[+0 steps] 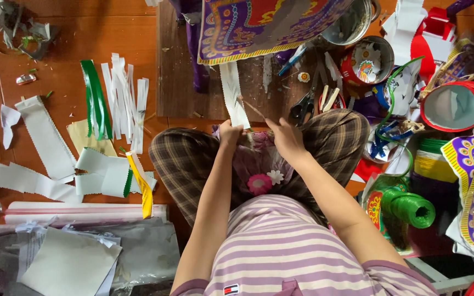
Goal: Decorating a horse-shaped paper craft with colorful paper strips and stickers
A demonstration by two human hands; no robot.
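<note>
The left hand [229,133] pinches the near end of a white paper strip [233,94] that runs away over a wooden board [176,77]; the right hand [286,137] pinches a thin stick [252,108] against it. The work appears mid-assembly; the next move seems to call for a steady grip. At right stand a red canister [456,105] and a green twine spool [410,207]; at far centre lies purple patterned card [259,24].

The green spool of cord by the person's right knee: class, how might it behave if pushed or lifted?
The green spool of cord lies on its side, so it would probably roll when nudged. Its tight winding suggests a firm, fairly dense body. A loose end might unwind if lifted.
</note>
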